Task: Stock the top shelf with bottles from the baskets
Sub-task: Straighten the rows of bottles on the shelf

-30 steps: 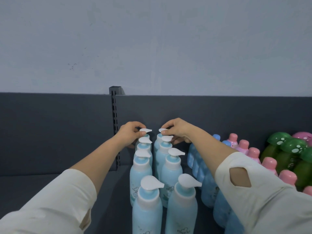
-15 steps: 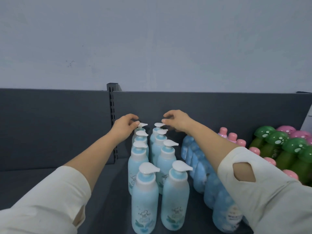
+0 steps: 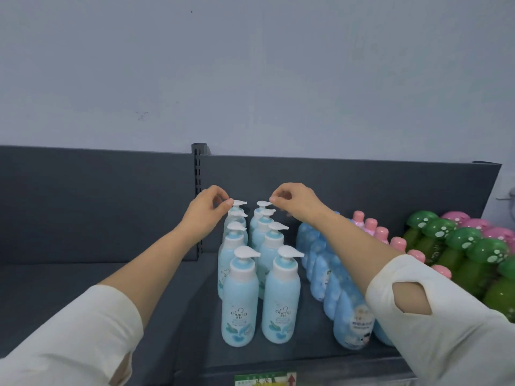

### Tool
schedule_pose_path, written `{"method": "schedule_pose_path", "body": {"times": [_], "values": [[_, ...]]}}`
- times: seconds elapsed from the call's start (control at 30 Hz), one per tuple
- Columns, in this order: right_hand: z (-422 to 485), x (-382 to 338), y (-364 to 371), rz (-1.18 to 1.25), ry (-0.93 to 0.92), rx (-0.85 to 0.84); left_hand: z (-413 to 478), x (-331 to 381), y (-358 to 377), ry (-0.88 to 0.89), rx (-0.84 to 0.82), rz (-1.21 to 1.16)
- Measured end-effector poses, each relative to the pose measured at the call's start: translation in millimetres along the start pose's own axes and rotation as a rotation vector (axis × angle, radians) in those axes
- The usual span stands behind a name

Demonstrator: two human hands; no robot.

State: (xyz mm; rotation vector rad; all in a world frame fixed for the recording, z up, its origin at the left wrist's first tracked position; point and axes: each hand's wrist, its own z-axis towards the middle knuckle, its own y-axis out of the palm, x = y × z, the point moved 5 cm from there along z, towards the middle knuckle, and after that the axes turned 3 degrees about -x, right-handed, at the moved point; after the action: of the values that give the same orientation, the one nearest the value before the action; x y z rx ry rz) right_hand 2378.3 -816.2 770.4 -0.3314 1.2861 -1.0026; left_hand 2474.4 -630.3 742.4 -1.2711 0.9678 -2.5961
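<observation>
Two rows of light-blue pump bottles [image 3: 238, 299] with white pump heads stand on the dark grey top shelf [image 3: 178, 316]. Both arms reach to the back of the rows. My left hand [image 3: 207, 210] pinches the white pump head of the rearmost bottle in the left row [image 3: 239, 203]. My right hand [image 3: 295, 200] pinches the pump head of the rearmost bottle in the right row [image 3: 263, 203]. Both bottles stand upright against the shelf's back panel. No basket is in view.
Right of the pump bottles stand a row of blue bottles [image 3: 348, 310], pink-capped bottles [image 3: 381, 235] and green and pink mushroom-capped bottles [image 3: 468, 249]. A slotted upright post [image 3: 198, 196] divides the back panel. A label strip [image 3: 264, 379] marks the front edge.
The view has pulled back and down, showing more of the shelf front. Both hands stay at the rearmost pump heads, fingertips now pinching the heads' tips.
</observation>
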Motion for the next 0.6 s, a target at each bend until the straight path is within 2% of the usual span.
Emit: {"method": "schedule_pose_path", "body": {"times": [0.1, 0.17, 0.23, 0.33, 0.6], "values": [[-10, -4, 6, -0.090, -0.013, -0.145, -13, 14, 4, 0.011, -0.176, 0.048], [-18, -5, 11, -0.203, -0.022, -0.242, -22, 17, 10, -0.029, -0.313, 0.139], [-22, -3, 17, -0.293, -0.008, -0.305, -28, 19, 16, -0.048, -0.383, 0.248], [-22, 3, 28, -0.361, 0.022, -0.338, -30, 20, 18, -0.059, -0.319, 0.235], [-16, 10, 32, -0.265, 0.046, -0.269, -25, 17, 23, -0.078, -0.185, 0.270]]}}
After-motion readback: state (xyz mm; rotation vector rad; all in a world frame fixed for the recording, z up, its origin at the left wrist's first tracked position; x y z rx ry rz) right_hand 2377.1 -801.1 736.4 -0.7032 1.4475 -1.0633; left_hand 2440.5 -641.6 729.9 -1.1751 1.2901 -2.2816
